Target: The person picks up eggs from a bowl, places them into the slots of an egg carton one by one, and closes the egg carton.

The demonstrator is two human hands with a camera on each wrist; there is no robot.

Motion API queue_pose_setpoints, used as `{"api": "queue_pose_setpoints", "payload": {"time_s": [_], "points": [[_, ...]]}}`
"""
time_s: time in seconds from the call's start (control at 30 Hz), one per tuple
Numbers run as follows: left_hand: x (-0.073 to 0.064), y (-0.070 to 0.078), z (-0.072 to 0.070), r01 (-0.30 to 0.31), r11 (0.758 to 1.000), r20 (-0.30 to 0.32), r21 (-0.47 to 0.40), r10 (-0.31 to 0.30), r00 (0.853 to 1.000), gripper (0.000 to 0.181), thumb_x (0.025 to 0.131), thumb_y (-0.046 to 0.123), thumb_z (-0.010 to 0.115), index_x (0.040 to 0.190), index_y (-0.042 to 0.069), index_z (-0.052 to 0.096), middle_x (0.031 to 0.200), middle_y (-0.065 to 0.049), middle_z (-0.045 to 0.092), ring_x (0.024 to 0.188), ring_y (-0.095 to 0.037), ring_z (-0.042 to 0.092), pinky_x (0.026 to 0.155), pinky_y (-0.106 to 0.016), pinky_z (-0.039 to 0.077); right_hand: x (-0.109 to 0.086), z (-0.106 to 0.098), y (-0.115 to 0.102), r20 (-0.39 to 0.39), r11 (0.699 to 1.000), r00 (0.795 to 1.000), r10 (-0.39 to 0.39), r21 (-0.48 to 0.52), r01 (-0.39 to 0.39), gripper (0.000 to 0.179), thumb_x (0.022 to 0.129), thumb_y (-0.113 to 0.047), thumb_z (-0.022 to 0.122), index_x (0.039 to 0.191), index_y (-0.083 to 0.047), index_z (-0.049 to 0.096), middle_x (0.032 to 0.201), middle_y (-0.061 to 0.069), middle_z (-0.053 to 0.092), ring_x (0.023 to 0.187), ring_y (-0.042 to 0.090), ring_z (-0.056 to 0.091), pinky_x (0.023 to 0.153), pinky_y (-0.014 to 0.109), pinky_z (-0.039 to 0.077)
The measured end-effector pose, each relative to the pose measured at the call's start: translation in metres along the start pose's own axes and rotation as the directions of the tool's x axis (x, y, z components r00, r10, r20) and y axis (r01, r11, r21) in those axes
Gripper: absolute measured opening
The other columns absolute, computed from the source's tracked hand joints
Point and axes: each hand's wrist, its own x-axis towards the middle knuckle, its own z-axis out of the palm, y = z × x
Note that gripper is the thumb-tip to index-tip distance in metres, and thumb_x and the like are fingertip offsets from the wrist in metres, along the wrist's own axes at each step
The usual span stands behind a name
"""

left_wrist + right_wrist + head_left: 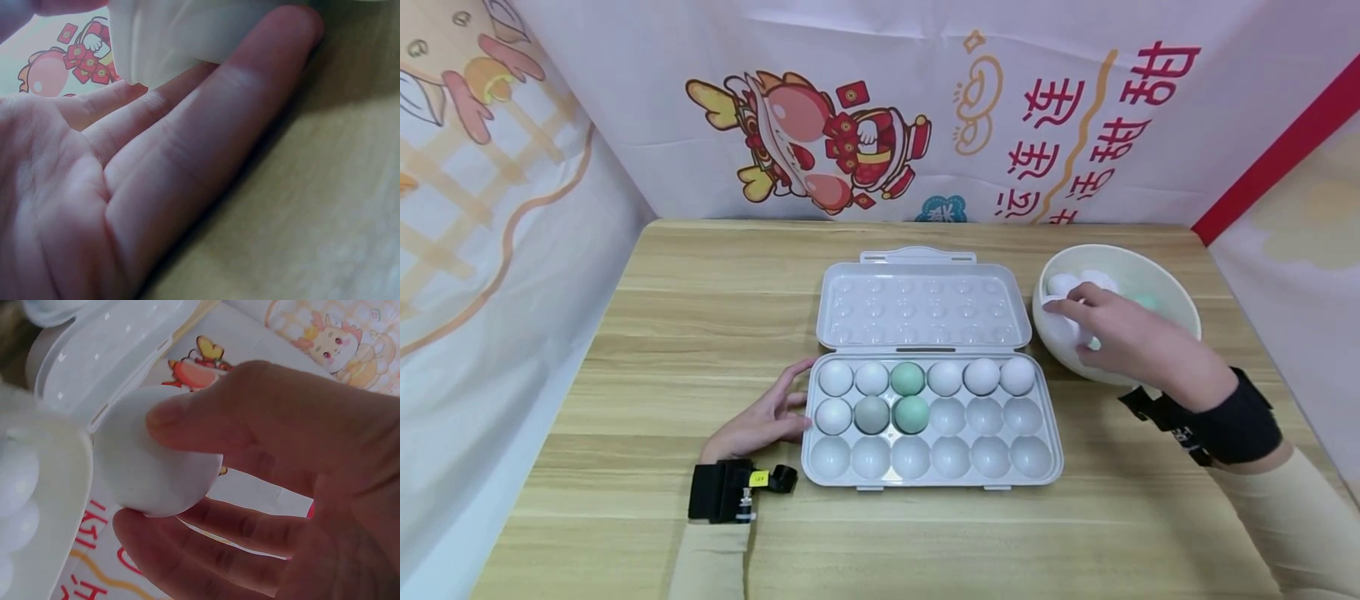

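A white plastic egg box [1052,467] lies with its lid [925,279] folded back. Eggs fill its far row, among them a green egg [907,379]; the middle row has a white, a greyish [872,415] and a green egg on its left. My left hand [767,421] rests along the box's left side, fingers and thumb extended against it; the left wrist view shows the pale wall [169,44] beside them. At the cream bowl [1180,287], my right hand [1120,329] pinches a white egg [134,469] between thumb and fingers, over the bowl's left side.
Several white eggs [1097,279] and a green one [1144,301] lie in the bowl, which stands at the wooden table's [715,308] back right. A printed cloth [647,100] hangs behind the table.
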Motion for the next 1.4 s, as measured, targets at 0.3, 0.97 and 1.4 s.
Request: {"api": "queue_pose_setpoints", "payload": {"time_s": [0.3, 0.97, 1.4], "points": [[0.001, -0.001, -0.002, -0.010, 1.000, 0.007, -0.005, 0.010, 1.000, 0.081, 0.095, 0.000, 0.055, 0.154, 0.019, 0.003, 0.139, -0.040, 0.032, 0.110, -0.036, 0.057, 0.084, -0.050, 0.053, 0.004, 0.013, -0.031, -0.068, 0.988, 0.986, -0.151, -0.024, 0.149, 0.055, 0.065, 0.010, 0.081, 0.117, 0.000, 0.065, 0.105, 0.021, 0.058, 0.086, 0.030, 0.059, 0.066, 0.037, 0.057], [-0.001, 0.001, -0.001, -0.003, 1.000, 0.002, -0.004, 0.003, 1.000, 0.082, 0.095, 0.000, 0.056, 0.155, 0.019, 0.003, 0.138, -0.040, 0.033, 0.111, -0.038, 0.057, 0.085, -0.049, 0.053, 0.020, 0.066, -0.080, 0.080, 0.904, 0.902, -0.424, -0.018, 0.427, 0.055, 0.069, 0.009, 0.074, 0.120, -0.007, 0.062, 0.108, 0.012, 0.053, 0.090, 0.025, 0.054, 0.058, 0.025, 0.049], [0.000, 0.002, -0.001, 0.002, 1.000, 0.006, 0.015, -0.002, 1.000, 0.081, 0.096, 0.002, 0.056, 0.155, 0.020, 0.003, 0.136, -0.038, 0.036, 0.109, -0.037, 0.058, 0.085, -0.049, 0.053, 0.032, 0.077, -0.099, 0.147, 0.915, 0.909, -0.391, -0.043, 0.401, 0.041, 0.079, 0.005, 0.070, 0.116, -0.006, 0.056, 0.101, 0.007, 0.053, 0.084, 0.022, 0.053, 0.054, 0.022, 0.045]]}}
